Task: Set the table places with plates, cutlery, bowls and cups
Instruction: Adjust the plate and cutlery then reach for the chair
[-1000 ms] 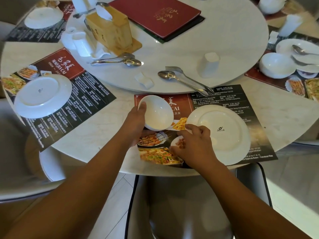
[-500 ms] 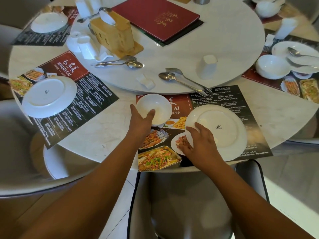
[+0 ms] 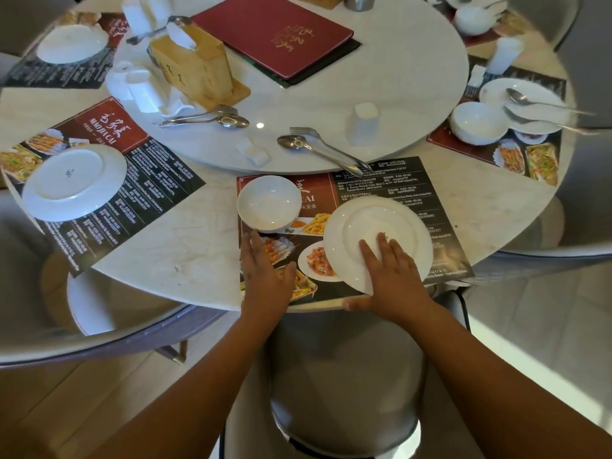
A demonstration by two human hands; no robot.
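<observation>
A small white bowl [image 3: 270,203] stands on the upper left of the printed placemat [image 3: 381,180] in front of me. My left hand [image 3: 265,270] lies flat on the placemat just below the bowl, fingers straight, holding nothing. A white plate [image 3: 377,226] sits on the mat's right half. My right hand [image 3: 390,273] holds its near rim, fingers spread on top and thumb below by the table edge. A spoon and fork [image 3: 318,147] and an upturned white cup [image 3: 362,124] lie on the round turntable [image 3: 397,77] beyond.
Another plate [image 3: 74,182] sits on the left placemat. On the turntable are a second spoon and fork [image 3: 212,119], a wooden tissue box [image 3: 192,67], a red menu [image 3: 275,34] and white cups. At right is a set place with a bowl [image 3: 478,122]. A chair [image 3: 344,376] stands below me.
My left hand let go of the bowl, set it flat on the mat and drew back below it. My right hand slid further onto the plate, which shifted slightly nearer.
</observation>
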